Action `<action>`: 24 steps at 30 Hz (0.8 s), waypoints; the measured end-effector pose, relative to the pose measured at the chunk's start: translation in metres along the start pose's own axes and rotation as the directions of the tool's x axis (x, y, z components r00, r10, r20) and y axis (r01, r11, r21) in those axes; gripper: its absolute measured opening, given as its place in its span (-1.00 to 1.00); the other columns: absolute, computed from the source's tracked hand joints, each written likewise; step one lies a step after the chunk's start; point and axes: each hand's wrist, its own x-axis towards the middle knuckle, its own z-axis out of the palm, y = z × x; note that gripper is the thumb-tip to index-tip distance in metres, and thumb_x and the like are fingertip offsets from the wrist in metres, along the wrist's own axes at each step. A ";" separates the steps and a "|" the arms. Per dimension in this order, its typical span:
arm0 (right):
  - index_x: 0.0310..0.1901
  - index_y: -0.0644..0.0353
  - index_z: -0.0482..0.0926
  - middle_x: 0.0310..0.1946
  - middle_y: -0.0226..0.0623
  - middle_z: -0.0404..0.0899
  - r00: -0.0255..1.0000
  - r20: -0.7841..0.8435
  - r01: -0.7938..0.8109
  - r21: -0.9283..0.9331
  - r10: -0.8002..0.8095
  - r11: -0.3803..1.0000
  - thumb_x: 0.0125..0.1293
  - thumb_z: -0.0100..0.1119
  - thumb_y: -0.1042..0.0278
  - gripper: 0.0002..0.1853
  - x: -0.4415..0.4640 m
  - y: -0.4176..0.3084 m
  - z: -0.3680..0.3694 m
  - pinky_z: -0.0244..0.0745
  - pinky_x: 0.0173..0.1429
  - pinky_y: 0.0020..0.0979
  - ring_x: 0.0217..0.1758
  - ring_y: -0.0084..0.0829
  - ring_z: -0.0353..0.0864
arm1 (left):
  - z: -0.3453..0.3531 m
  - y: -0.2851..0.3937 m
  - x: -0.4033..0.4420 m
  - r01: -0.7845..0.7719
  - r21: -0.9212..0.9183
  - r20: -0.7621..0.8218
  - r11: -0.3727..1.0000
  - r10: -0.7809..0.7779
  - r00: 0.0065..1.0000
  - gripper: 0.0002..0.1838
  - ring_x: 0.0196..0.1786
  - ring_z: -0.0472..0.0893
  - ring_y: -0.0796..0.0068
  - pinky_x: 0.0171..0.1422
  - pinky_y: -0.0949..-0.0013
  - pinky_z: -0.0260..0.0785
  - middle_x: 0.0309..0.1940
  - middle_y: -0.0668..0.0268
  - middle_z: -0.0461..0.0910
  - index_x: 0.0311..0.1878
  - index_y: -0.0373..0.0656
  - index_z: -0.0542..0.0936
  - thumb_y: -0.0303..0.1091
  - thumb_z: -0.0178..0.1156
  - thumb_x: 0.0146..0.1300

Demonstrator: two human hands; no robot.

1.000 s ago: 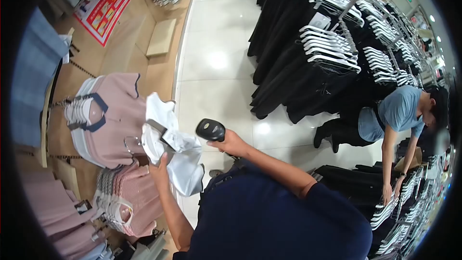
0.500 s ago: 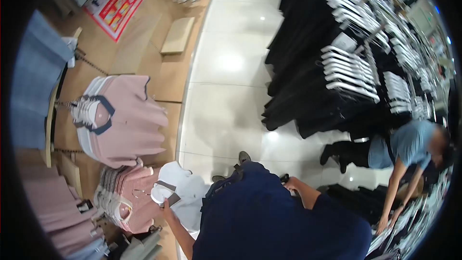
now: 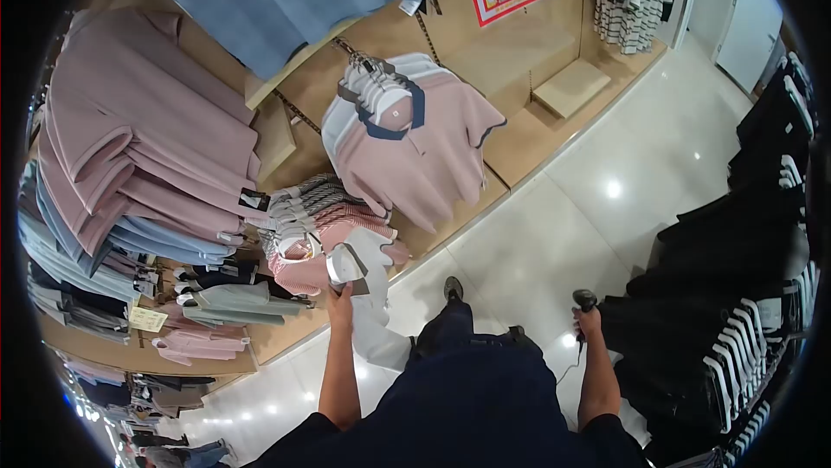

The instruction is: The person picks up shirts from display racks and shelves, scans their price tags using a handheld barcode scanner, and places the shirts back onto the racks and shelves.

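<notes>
My left hand (image 3: 340, 302) is closed on a white shirt (image 3: 374, 295) with a grey collar, which hangs down beside my left leg. The shirt's collar is next to red-and-white striped shirts (image 3: 299, 273) on the wall rack. Out to the right, my right hand (image 3: 589, 322) is wrapped round the handle of a black handheld scanner (image 3: 584, 299). A thin cord runs down from the scanner's handle.
Pink polo shirts (image 3: 424, 152) hang on the wooden wall display (image 3: 519, 152), with more pink shirts (image 3: 147, 122) at the left. Black garments on white hangers (image 3: 736, 355) line the right side. People (image 3: 186, 452) are at the bottom left.
The view has turned left, so the wall display fills more of it and the co-worker in blue is out of sight. The scanner has moved away from the white shirt, out to the right.
</notes>
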 end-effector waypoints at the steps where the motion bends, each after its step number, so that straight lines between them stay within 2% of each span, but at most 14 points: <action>1: -0.17 0.25 0.56 -0.50 -0.29 0.58 1.000 0.000 0.018 0.011 -0.018 1.000 0.16 0.41 0.24 -0.68 0.005 -0.027 0.009 0.49 -0.55 -0.35 -0.60 -0.43 0.57 | -0.001 0.005 0.009 -0.008 0.015 0.003 1.000 0.008 1.000 -0.43 0.20 0.52 0.29 0.33 0.32 0.28 0.19 0.08 0.54 0.32 -0.37 0.40 -0.34 0.27 0.31; 4: -0.21 0.27 0.57 -0.49 -0.29 0.60 0.995 0.031 0.088 0.102 -0.092 0.991 0.18 0.40 0.23 -0.70 0.010 -0.078 0.046 0.49 -0.53 -0.37 -0.57 -0.43 0.60 | 0.005 0.013 0.033 -0.049 -0.032 0.029 0.998 0.050 0.998 -0.45 0.21 0.51 0.29 0.34 0.31 0.27 0.19 0.09 0.54 0.31 -0.37 0.39 -0.34 0.26 0.32; 5: -0.26 0.28 0.58 -0.48 -0.29 0.61 0.993 0.052 0.103 0.082 -0.108 0.991 0.19 0.40 0.22 -0.71 0.007 -0.091 0.059 0.50 -0.52 -0.37 -0.54 -0.43 0.62 | 0.007 0.014 0.044 -0.067 -0.060 0.039 0.996 0.069 0.997 -0.46 0.20 0.51 0.30 0.34 0.31 0.27 0.19 0.10 0.55 0.30 -0.37 0.40 -0.34 0.26 0.32; 8: -0.29 0.28 0.58 -0.47 -0.26 0.62 0.991 0.102 0.086 -0.022 -0.083 0.996 0.18 0.40 0.22 -0.71 0.001 -0.100 0.097 0.52 -0.50 -0.36 -0.54 -0.40 0.64 | 0.020 0.010 0.087 -0.127 0.029 0.063 0.992 0.125 0.990 -0.45 0.17 0.58 0.18 0.32 0.25 0.31 0.12 0.03 0.59 0.28 -0.36 0.41 -0.27 0.27 0.31; 10: -0.25 0.26 0.58 -0.46 -0.26 0.63 0.994 0.108 0.017 -0.033 -0.013 0.999 0.18 0.42 0.22 -0.70 -0.001 -0.082 0.117 0.54 -0.48 -0.33 -0.54 -0.39 0.65 | 0.025 -0.001 0.137 -0.196 0.194 0.113 0.961 0.177 0.978 -0.43 0.15 0.60 0.03 0.29 0.20 0.35 0.09 -0.06 0.60 0.27 -0.35 0.41 -0.22 0.28 0.30; 11: -0.23 0.26 0.58 -0.48 -0.26 0.63 0.998 0.060 -0.021 -0.056 0.025 0.998 0.18 0.42 0.24 -0.71 -0.018 -0.089 0.126 0.53 -0.49 -0.33 -0.56 -0.38 0.63 | 0.028 -0.004 0.160 -0.228 0.273 0.145 0.935 0.194 0.970 -0.42 0.14 0.61 -0.04 0.28 0.17 0.37 0.08 -0.10 0.60 0.26 -0.35 0.41 -0.19 0.28 0.30; 12: -0.37 0.27 0.56 -0.51 -0.22 0.61 0.998 0.037 -0.044 0.001 0.044 0.999 0.15 0.43 0.24 -0.72 -0.014 -0.067 0.133 0.50 -0.55 -0.31 -0.59 -0.39 0.63 | 0.033 0.008 0.175 -0.227 0.341 0.183 0.912 0.173 0.968 -0.41 0.14 0.60 -0.09 0.27 0.15 0.38 0.08 -0.14 0.59 0.27 -0.35 0.41 -0.17 0.28 0.30; 13: -0.38 0.26 0.56 -0.52 -0.24 0.61 0.995 0.016 -0.097 -0.008 0.097 0.995 0.13 0.44 0.26 -0.73 -0.021 -0.054 0.137 0.49 -0.56 -0.31 -0.60 -0.38 0.62 | 0.036 0.031 0.190 -0.226 0.404 0.219 0.886 0.146 0.965 -0.39 0.15 0.59 -0.14 0.26 0.12 0.39 0.09 -0.17 0.59 0.27 -0.34 0.40 -0.15 0.28 0.29; 14: -0.40 0.24 0.56 -0.55 -0.28 0.59 0.987 0.013 -0.161 0.100 0.160 0.982 0.12 0.45 0.28 -0.74 -0.020 -0.029 0.142 0.49 -0.56 -0.31 -0.62 -0.38 0.61 | 0.042 0.046 0.209 -0.229 0.465 0.253 0.855 0.119 0.960 -0.38 0.16 0.57 -0.20 0.25 0.09 0.39 0.09 -0.21 0.58 0.28 -0.34 0.40 -0.14 0.28 0.29; 17: -0.44 0.20 0.50 -0.60 -0.32 0.52 0.957 -0.051 -0.281 0.074 0.285 0.957 0.13 0.44 0.31 -0.74 -0.058 -0.037 0.159 0.39 -0.64 -0.38 -0.68 -0.44 0.53 | 0.052 0.023 0.299 -0.312 0.442 0.269 0.841 0.207 0.941 -0.38 0.18 0.55 -0.21 0.25 0.06 0.38 0.11 -0.21 0.57 0.30 -0.34 0.39 -0.15 0.27 0.29; 19: -0.45 0.19 0.46 -0.64 -0.37 0.44 0.932 -0.010 -0.352 0.207 0.361 0.913 0.17 0.40 0.36 -0.75 -0.075 -0.042 0.172 0.31 -0.66 -0.39 -0.71 -0.50 0.45 | 0.050 0.022 0.343 -0.304 0.489 0.316 0.818 0.159 0.935 -0.38 0.21 0.54 -0.21 0.27 0.04 0.37 0.12 -0.21 0.57 0.31 -0.34 0.39 -0.16 0.27 0.29; 23: -0.44 0.19 0.45 -0.66 -0.41 0.39 0.934 -0.068 -0.319 0.275 0.350 0.907 0.20 0.35 0.42 -0.78 -0.089 -0.060 0.210 0.26 -0.67 -0.41 -0.72 -0.52 0.40 | 0.064 0.047 0.406 -0.371 0.451 0.440 0.811 0.160 0.884 -0.38 0.25 0.52 -0.19 0.29 0.03 0.36 0.15 -0.21 0.55 0.32 -0.34 0.40 -0.19 0.28 0.29; 24: -0.44 0.20 0.45 -0.65 -0.40 0.41 0.943 -0.078 -0.291 0.272 0.323 0.917 0.20 0.34 0.43 -0.79 -0.089 -0.065 0.219 0.27 -0.66 -0.41 -0.72 -0.52 0.41 | 0.070 0.043 0.423 -0.388 0.503 0.442 0.772 0.155 0.883 -0.39 0.26 0.53 -0.16 0.29 0.06 0.36 0.16 -0.20 0.55 0.32 -0.36 0.40 -0.24 0.28 0.28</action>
